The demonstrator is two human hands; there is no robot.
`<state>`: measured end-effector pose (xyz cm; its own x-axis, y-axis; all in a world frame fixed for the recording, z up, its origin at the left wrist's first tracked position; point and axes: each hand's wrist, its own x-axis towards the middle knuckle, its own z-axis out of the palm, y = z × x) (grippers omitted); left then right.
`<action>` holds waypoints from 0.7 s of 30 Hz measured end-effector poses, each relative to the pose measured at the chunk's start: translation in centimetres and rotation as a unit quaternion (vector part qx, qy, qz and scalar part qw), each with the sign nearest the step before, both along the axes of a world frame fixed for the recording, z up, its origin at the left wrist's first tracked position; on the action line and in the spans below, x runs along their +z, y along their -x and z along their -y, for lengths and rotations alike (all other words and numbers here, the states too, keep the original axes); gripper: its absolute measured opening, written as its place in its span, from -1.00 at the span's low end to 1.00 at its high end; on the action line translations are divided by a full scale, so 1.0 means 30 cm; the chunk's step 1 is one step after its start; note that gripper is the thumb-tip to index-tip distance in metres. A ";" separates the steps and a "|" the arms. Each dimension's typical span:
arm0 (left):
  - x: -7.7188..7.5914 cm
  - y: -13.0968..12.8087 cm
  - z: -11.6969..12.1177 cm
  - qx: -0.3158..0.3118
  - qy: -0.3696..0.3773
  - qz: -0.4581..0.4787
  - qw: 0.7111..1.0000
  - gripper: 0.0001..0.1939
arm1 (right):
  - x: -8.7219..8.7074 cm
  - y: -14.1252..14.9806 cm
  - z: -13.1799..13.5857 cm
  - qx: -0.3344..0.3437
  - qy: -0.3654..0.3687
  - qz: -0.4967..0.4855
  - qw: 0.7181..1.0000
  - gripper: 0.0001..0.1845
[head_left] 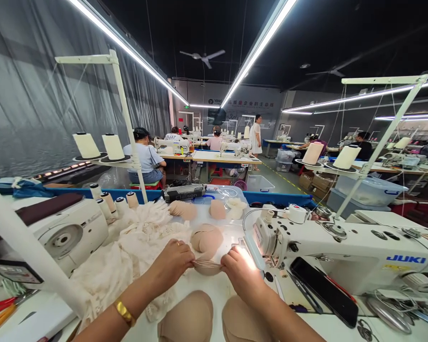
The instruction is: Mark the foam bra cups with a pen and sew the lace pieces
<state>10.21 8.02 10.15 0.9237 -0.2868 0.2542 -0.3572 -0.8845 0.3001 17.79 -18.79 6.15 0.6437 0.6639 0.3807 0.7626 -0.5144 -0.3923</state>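
Observation:
Between my two hands a beige fabric piece (207,264) with gathered folds is stretched, like a cup cover. My left hand (174,260) pinches its left end; a gold bracelet is on that wrist. At its right end my right hand (239,268) pinches it too, close to the lit needle area of the sewing machine. Just beyond lie beige bra cups (206,237). Nearer to me rest two more stacks of beige cups, a left stack (189,317) and a right stack (240,320).
Cream lace fabric (128,256) is heaped at left beside thread spools (109,202). A white JUKI sewing machine (342,247) stands at right, with a black phone (324,290) before it. Further cups (183,210) lie on a clear plastic lid behind. Other people sit at machines farther off.

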 end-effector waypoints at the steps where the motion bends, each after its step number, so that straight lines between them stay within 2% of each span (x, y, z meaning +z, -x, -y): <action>1: 0.019 0.044 0.004 -0.002 0.019 -0.012 1.000 -0.80 | 0.017 0.042 0.039 0.000 -0.012 -0.023 1.000 -0.80; 3: 0.048 0.140 0.013 0.003 0.089 -0.059 0.994 -0.77 | 0.042 0.122 0.132 0.016 -0.045 -0.087 0.995 -0.90; 4: 0.050 0.187 0.019 0.012 0.156 -0.105 0.982 -0.75 | 0.045 0.154 0.181 0.036 -0.091 -0.176 0.979 -0.89; 5: 0.042 0.229 0.025 0.021 0.257 -0.171 0.951 -0.70 | 0.040 0.177 0.228 0.053 -0.133 -0.269 0.953 -0.80; 7: -0.007 0.294 0.032 0.031 0.429 -0.284 0.857 -0.51 | 0.006 0.200 0.308 0.073 -0.185 -0.424 0.883 -0.55; 8: -0.046 0.315 0.031 0.039 0.479 -0.318 0.817 -0.43 | -0.020 0.200 0.339 0.070 -0.190 -0.466 0.861 -0.44; 9: -0.089 0.329 0.025 0.052 0.499 -0.330 0.800 -0.38 | -0.048 0.197 0.366 0.060 -0.185 -0.483 0.854 -0.36; 10: -0.132 0.338 0.015 0.075 0.495 -0.325 0.803 -0.37 | -0.075 0.191 0.387 0.044 -0.170 -0.480 0.859 -0.32; 11: -0.169 0.343 0.002 0.103 0.474 -0.302 0.821 -0.39 | -0.098 0.185 0.405 0.025 -0.151 -0.463 0.873 -0.32; 13: -0.210 0.340 -0.026 0.168 0.391 -0.201 0.883 -0.47 | -0.125 0.177 0.431 -0.013 -0.117 -0.403 0.908 -0.42; 14: -0.210 0.333 -0.039 0.191 0.342 -0.138 0.910 -0.50 | -0.127 0.176 0.438 -0.028 -0.109 -0.365 0.924 -0.50; 15: -0.197 0.320 -0.048 0.205 0.295 -0.080 0.930 -0.53 | -0.123 0.176 0.441 -0.037 -0.107 -0.326 0.939 -0.57; 17: -0.141 0.274 -0.054 0.193 0.224 -0.024 0.955 -0.55 | -0.101 0.177 0.430 -0.044 -0.118 -0.264 0.956 -0.65; 19: -0.071 0.196 -0.048 0.157 0.159 -0.024 0.974 -0.57 | -0.074 0.174 0.390 -0.047 -0.123 -0.241 0.962 -0.64; 21: -0.019 0.087 -0.040 0.128 0.099 -0.032 0.986 -0.49 | -0.050 0.158 0.321 -0.038 -0.107 -0.241 0.964 -0.64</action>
